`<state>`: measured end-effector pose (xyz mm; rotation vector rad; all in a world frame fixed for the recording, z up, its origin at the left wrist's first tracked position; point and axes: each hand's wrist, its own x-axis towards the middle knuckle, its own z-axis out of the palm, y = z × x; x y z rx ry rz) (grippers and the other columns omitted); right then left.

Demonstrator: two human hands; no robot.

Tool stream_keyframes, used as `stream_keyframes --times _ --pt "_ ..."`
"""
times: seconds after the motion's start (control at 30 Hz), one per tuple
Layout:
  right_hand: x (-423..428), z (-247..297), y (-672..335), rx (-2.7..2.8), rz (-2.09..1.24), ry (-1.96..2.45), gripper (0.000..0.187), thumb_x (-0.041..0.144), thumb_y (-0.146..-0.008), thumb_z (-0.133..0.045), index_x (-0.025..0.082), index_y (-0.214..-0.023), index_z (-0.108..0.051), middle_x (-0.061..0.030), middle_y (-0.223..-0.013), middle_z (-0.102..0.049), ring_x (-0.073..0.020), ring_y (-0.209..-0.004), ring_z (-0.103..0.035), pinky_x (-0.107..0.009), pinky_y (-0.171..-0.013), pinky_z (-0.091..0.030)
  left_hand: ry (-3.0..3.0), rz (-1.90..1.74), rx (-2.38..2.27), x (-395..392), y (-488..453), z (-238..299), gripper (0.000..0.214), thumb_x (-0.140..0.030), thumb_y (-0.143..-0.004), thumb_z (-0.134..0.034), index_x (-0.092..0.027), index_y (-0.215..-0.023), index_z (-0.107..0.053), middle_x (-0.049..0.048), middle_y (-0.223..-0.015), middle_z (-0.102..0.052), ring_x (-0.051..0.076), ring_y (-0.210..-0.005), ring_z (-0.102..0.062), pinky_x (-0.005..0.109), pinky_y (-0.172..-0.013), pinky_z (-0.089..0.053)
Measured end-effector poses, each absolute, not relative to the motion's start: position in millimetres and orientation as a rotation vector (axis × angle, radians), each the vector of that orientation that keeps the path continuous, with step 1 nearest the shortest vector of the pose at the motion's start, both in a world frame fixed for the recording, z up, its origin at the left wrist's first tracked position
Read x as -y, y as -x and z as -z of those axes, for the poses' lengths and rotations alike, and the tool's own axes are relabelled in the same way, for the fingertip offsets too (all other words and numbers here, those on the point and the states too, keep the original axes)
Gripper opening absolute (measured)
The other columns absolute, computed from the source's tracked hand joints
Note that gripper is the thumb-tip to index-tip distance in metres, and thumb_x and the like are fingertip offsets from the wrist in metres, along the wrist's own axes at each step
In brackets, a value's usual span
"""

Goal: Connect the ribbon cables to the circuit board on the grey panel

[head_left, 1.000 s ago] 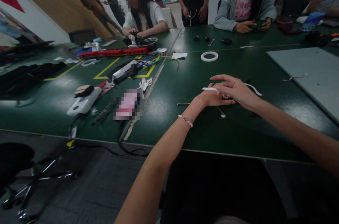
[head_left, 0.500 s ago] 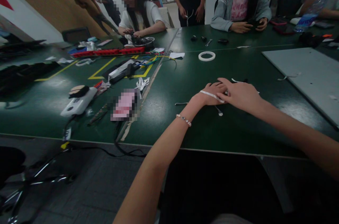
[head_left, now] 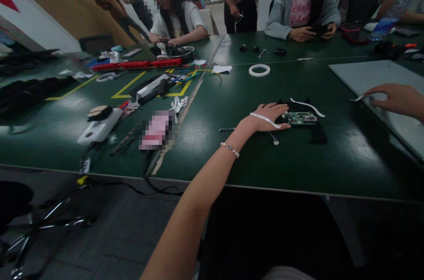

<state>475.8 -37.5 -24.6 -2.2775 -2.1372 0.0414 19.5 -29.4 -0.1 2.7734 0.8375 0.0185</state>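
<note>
Change: the right hand (head_left: 395,96) is away from the left hand and now sits at the grey panel (head_left: 380,70), its fingertips at a thin pale cable (head_left: 358,98) on the panel's near-left edge. Its thumb and index finger are curved toward each other; cannot tell whether they pinch the cable.

The left hand (head_left: 272,114) stays put, palm down, thumb apart from the fingers, laid over the left end of the circuit board (head_left: 300,118). A white strip (head_left: 265,119) lies across its back. Reading: left probably steadies the board while right attends to the cable.

Board now in view on the green table (head_left: 198,147), a black part (head_left: 319,134) beside it and a second white strip (head_left: 309,105) behind.

Unclear: the board's left end is covered; the right forearm is cut off by the frame; cable's far end obscured by fingers.
</note>
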Motion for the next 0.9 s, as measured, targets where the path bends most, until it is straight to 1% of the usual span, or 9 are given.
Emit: stream_keyframes --times 0.1,0.27,0.4,0.47,0.53,0.67,0.77,0.83,0.9 --pt "37 32 -479 2.054 0.07 2.315 0.047 0.029 -0.076 -0.07 0.014 -0.121 -0.065 -0.0166 -0.111 -0.064 -0.023 -0.091 -0.057 -0.033 -0.077 -0.034 -2.767 -0.006 -0.842 29 -19 0 0.074 -0.064 -0.088 -0.036 -0.024 -0.148 -0.023 0.0033 -0.157 -0.021 0.03 -0.143 -0.019 0.053 -0.113 -0.018" --pt "35 41 -473 1.868 0.281 2.385 0.027 0.03 -0.076 -0.068 0.02 -0.1 -0.074 -0.0161 -0.102 -0.067 -0.0228 -0.077 -0.057 -0.034 -0.066 -0.033 -2.779 0.001 -0.841 28 -19 1 0.074 -0.064 -0.088 -0.036 -0.023 -0.149 -0.022 0.0029 -0.158 -0.02 0.03 -0.143 -0.018 0.054 -0.113 -0.019" --pt "38 40 -446 1.667 0.323 2.158 0.027 0.032 -0.077 -0.068 0.018 -0.099 -0.074 -0.0125 -0.088 -0.07 -0.0204 -0.076 -0.061 -0.032 -0.074 -0.038 -2.786 0.003 -0.839 28 -19 3 0.074 -0.064 -0.088 -0.035 -0.023 -0.148 -0.022 0.0026 -0.158 -0.02 0.03 -0.143 -0.018 0.055 -0.113 -0.019" --pt "41 32 -421 1.61 0.213 1.942 0.027 0.034 -0.079 -0.065 0.015 -0.097 -0.073 -0.0109 -0.086 -0.07 -0.0173 -0.076 -0.063 -0.027 -0.076 -0.041 -2.787 0.007 -0.843 28 -19 4 0.075 -0.065 -0.088 -0.035 -0.023 -0.149 -0.022 0.0025 -0.158 -0.019 0.031 -0.143 -0.017 0.054 -0.113 -0.018" --pt "45 20 -391 1.705 0.097 1.732 0.029 0.039 -0.082 -0.059 0.016 -0.096 -0.071 -0.0082 -0.087 -0.07 -0.0157 -0.076 -0.063 -0.025 -0.075 -0.044 -2.785 0.013 -0.843 27 -19 4 0.075 -0.065 -0.088 -0.034 -0.023 -0.149 -0.021 0.0023 -0.158 -0.017 0.03 -0.143 -0.017 0.054 -0.114 -0.017" --pt "55 -7 -332 1.907 0.029 1.518 0.03 0.041 -0.083 -0.053 0.019 -0.088 -0.071 -0.0075 -0.093 -0.067 -0.0178 -0.083 -0.06 -0.031 -0.078 -0.045 -2.768 0.031 -0.848 28 -19 3 0.076 -0.066 -0.088 -0.033 -0.024 -0.149 -0.02 0.002 -0.158 -0.017 0.03 -0.144 -0.016 0.054 -0.114 -0.016" --pt "65 -18 -294 1.743 -0.452 1.412 0.033 0.044 -0.082 -0.057 0.017 -0.094 -0.07 -0.0064 -0.083 -0.065 -0.0125 -0.064 -0.056 -0.027 -0.063 -0.046 -2.763 0.024 -0.846 29 -19 2 0.075 -0.064 -0.088 -0.035 -0.024 -0.149 -0.021 0.0026 -0.158 -0.017 0.03 -0.143 -0.016 0.054 -0.114 -0.016" --pt "71 -20 -273 1.627 -0.775 1.309 0.033 0.045 -0.08 -0.062 0.017 -0.094 -0.07 -0.0065 -0.087 -0.066 -0.0115 -0.065 -0.057 -0.024 -0.059 -0.046 -2.759 0.019 -0.852 31 -19 2 0.073 -0.064 -0.088 -0.036 -0.024 -0.148 -0.022 0.0031 -0.158 -0.017 0.031 -0.143 -0.016 0.057 -0.113 -0.015" --pt "77 -18 -255 1.54 -0.968 1.226 0.029 0.044 -0.078 -0.067 0.018 -0.092 -0.071 -0.0066 -0.094 -0.067 -0.0127 -0.074 -0.059 -0.022 -0.061 -0.048 -2.756 0.008 -0.869 33 -19 0 0.073 -0.064 -0.088 -0.037 -0.025 -0.148 -0.023 0.0038 -0.158 -0.019 0.033 -0.143 -0.016 0.062 -0.111 -0.012"
